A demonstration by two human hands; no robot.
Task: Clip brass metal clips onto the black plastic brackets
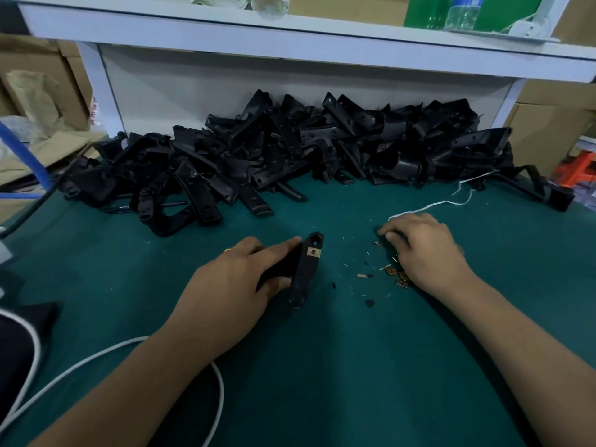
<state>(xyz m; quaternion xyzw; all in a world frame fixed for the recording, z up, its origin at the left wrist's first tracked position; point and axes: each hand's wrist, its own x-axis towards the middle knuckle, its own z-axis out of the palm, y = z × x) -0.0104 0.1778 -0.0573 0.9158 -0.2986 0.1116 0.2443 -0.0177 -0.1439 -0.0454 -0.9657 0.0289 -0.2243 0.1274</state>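
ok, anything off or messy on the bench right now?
Mostly debris: small black bits and pale slivers lie scattered on the green mat between the hands, beside the loose brass clips. The bracket held by the left hand already carries one clip, seated straight. Nothing looks damaged.

Black plastic bracket [304, 269] at centre, long and narrow, lying lengthwise toward 12 o'clock, one brass clip [312, 251] already seated near its far end beside a round hole. Loose brass clips [398, 275] scattered at 3 o'clock of it. Big heap of black brackets [283, 150] at 12 o'clock.
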